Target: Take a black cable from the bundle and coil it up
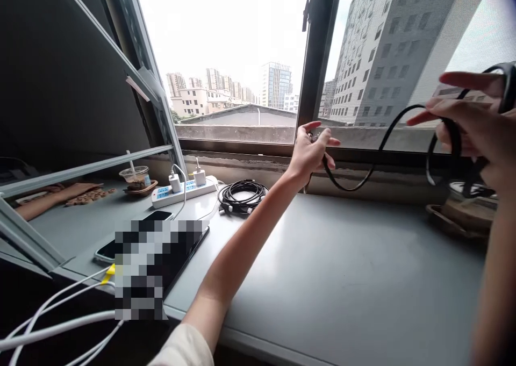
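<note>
My right hand (479,124) grasps loops of black cable (347,189) above the right side of the table (342,280). My left hand (309,153), farther left, grips another part; the cable sags between. A phone (155,215) lies left, with a coil (228,198) and power strip (185,192) farther back, below the window (242,33).

The worktop (342,280) has a smooth, pale grey surface with a satin sheen, and the power strip (183,192) looks like white plastic. The coiled cable (243,195) wears a smooth black, slightly glossy jacket; the shelf frame (86,165) looks like painted metal, and the sill edge (242,160) is rough and crumbly.
</note>
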Demonstrator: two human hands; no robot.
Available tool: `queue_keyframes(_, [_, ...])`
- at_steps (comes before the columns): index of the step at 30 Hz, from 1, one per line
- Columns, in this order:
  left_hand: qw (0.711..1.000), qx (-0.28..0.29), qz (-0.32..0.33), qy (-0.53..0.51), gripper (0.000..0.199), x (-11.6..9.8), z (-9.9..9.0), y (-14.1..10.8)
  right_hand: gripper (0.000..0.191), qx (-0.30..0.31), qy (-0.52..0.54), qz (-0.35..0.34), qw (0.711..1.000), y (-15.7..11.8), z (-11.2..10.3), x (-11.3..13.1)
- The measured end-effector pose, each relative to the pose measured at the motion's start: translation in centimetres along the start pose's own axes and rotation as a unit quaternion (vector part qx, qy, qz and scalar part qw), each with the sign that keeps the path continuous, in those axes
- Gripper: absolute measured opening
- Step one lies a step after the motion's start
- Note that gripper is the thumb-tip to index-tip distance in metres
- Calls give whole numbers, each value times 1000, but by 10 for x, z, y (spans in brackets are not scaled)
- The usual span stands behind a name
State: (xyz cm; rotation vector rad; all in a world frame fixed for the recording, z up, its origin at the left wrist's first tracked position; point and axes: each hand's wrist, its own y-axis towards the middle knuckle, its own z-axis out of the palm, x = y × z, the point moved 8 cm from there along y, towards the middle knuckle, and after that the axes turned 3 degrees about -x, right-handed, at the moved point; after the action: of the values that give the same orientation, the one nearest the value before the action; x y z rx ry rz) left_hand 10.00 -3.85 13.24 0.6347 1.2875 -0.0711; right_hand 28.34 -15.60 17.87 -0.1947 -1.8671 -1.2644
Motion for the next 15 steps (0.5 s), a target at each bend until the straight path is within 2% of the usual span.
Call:
queue_keyframes(2, [998,-22,60,27,34,-13,-11,2,57,11,25,8,1000,0,4,0])
queue_keyframes(4, [995,-30,85,32,29,-22,-18,3,57,46,75,61,994,-2,16,-6])
queue_keyframes(6, [997,-19,76,9,24,-27,-20,3,50,62,151,101,981,-4,28,-8])
queue_keyframes(8, [998,8,53,-27,23,-30,-17,1,31,68,211,135,966,-8,40,-7])
queue_keyframes(10, [997,39,36,-47,23,-31,-11,-2,24,118,260,180,941,-17,60,-5])
queue_keyframes(12, [997,62,31,-27,24,-30,-4,-5,28,162,247,185,937,-27,76,1])
queue_keyframes(15, [997,57,35,36,28,-28,1,-8,34,219,207,130,945,-39,93,16])
